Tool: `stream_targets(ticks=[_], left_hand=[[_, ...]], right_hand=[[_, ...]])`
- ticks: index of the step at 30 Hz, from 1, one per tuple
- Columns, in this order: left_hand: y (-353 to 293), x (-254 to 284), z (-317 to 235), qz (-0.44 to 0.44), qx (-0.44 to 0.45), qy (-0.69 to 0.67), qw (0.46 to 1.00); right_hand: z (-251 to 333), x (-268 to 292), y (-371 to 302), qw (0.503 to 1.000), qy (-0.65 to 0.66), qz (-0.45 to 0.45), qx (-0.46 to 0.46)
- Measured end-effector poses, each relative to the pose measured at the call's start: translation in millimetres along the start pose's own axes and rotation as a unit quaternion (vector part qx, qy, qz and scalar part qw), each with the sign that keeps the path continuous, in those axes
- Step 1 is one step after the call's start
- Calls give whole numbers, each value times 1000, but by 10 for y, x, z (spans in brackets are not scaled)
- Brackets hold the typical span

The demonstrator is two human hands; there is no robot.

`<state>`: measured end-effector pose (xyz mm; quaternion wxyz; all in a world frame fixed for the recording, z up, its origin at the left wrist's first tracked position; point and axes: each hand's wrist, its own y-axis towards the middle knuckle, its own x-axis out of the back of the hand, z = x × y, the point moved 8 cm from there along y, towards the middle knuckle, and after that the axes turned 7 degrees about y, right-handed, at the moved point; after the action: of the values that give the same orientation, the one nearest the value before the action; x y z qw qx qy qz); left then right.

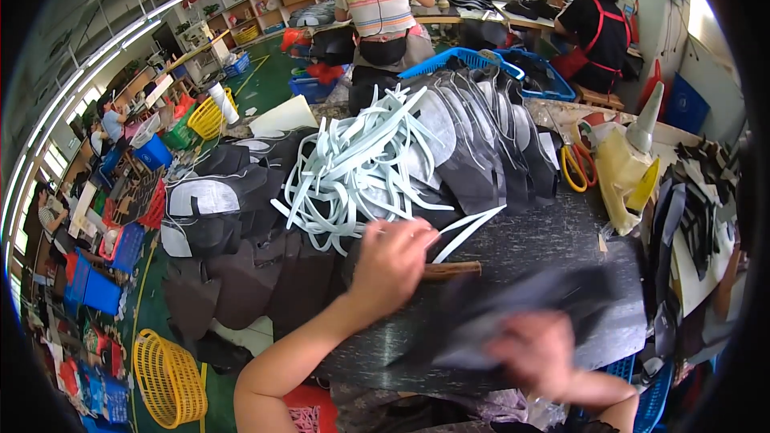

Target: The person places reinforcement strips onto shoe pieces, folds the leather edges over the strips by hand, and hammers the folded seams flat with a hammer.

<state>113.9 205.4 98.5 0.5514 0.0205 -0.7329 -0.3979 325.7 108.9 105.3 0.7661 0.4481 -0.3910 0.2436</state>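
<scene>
My left hand (391,263) is closed at the near edge of a tangled heap of pale white strips (361,152). One loose white strip (473,228) bends back on itself to the right, one end running to my fingertips. My right hand (539,353), blurred by motion, is at a dark, flat cut piece (521,293) with a greyish area. That piece is smeared too and moves with the hand above the black tabletop; the fingers' exact grip is unclear. A short brown wooden stick (451,270) lies beyond it, beside my left hand.
Stacked black pieces with pale patches (204,196) lie left, others (489,136) behind the strips. Scissors with orange and yellow handles (576,167) and a cone of thread (644,124) stand right. A yellow basket (168,381) is lower left. People (381,0) sit working beyond.
</scene>
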Motion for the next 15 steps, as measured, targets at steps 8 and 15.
stream_targets(ticks=[8, 15], left_hand=[[583, -165, 57, -57, -207, 200, 956], [682, -6, 285, -78, -65, -171, 980]], right_hand=[[476, -893, -102, 986, 115, 89, -78], [421, -710, -188, 985, 143, 50, -80]])
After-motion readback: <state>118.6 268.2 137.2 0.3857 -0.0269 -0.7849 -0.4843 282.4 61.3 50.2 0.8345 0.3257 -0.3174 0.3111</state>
